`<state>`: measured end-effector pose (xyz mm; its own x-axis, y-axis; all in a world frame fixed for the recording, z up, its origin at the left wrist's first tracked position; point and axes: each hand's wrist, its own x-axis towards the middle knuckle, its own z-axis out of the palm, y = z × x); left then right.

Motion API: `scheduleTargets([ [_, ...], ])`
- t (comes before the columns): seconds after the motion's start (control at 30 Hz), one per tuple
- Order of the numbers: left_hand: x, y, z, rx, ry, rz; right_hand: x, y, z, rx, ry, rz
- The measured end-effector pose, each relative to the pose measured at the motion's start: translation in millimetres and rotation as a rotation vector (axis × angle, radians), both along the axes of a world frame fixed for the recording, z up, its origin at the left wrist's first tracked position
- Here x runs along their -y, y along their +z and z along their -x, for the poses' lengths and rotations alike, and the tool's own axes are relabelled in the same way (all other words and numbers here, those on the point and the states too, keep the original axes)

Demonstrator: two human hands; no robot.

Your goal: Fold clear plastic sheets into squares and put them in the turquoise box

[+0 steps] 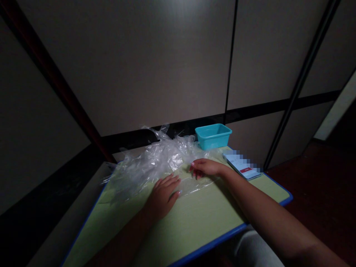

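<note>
My left hand [163,197] lies palm down on the table with its fingers spread. Its fingertips touch the left end of a flat clear plastic bag [196,187]. Just above the far side of that bag, my right hand [205,167] is curled with its fingers bent downward. Whatever its fingertips may pinch is hidden or too thin to make out. Beyond both hands spreads a crumpled heap of clear plastic bags [155,159], which reaches to the table's left and far edges.
A turquoise plastic basket [213,141] stands at the far edge of the light green table [200,226], which has a blue rim. To the right, a phone [241,165] lies with its screen lit. Cabinet doors [167,70] rise close behind the table.
</note>
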<state>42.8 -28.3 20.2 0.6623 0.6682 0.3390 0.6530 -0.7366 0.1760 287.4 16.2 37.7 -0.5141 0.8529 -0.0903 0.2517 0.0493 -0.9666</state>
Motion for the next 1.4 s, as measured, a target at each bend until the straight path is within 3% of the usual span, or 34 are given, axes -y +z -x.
scheduleTargets([
  [0.47,2.2,2.3,0.8,-0.167,0.238,0.07,1.1,1.9,1.0,0.038,0.0,-0.024],
  [0.8,1.7,1.7,1.8,-0.14,0.232,0.079,2.7,4.2,2.0,0.048,-0.01,-0.024],
  [1.0,3.3,3.1,1.0,-0.164,0.248,0.077,2.5,7.7,0.0,0.028,-0.164,0.026],
  [1.13,3.9,4.0,0.1,-0.172,0.257,0.072,-3.6,3.3,-5.6,0.128,-0.274,-0.007],
  [1.27,3.9,2.8,0.5,-0.154,0.256,0.068,-6.3,1.6,-10.5,0.302,-0.256,-0.036],
  [1.4,3.7,1.0,1.8,-0.133,0.248,0.06,-3.8,8.1,-16.0,0.618,-0.155,-0.265],
])
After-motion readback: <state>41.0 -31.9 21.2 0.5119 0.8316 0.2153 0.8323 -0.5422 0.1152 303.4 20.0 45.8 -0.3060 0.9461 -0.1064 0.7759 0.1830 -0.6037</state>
